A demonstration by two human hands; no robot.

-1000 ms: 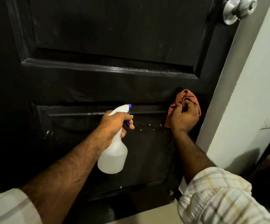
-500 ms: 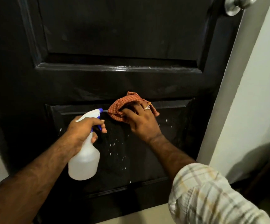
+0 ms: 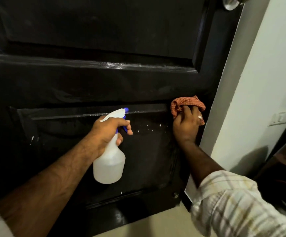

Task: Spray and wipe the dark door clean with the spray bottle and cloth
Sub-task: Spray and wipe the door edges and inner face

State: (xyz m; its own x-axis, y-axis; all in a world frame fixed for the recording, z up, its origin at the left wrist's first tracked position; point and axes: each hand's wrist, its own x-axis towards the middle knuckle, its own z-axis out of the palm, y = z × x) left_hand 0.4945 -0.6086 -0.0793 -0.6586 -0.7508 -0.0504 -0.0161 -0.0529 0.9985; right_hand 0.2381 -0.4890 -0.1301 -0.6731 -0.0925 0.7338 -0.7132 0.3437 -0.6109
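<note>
Head view. Right hand (image 3: 186, 124) bunches the orange checked cloth (image 3: 186, 104) against the dark door (image 3: 104, 79), grip curled round it at the lower panel's upper right corner. Unwiped droplets (image 3: 147, 127) lie to the left of that grip, between the two hands. Left hand (image 3: 107, 130) grips the spray bottle (image 3: 109, 161) by its neck, bottle upright, nozzle toward the door. The right hand is nearer the droplets; the next wipe likely runs leftward.

head-worn view, looking down, close to dark door (image 3: 104, 82)
</note>
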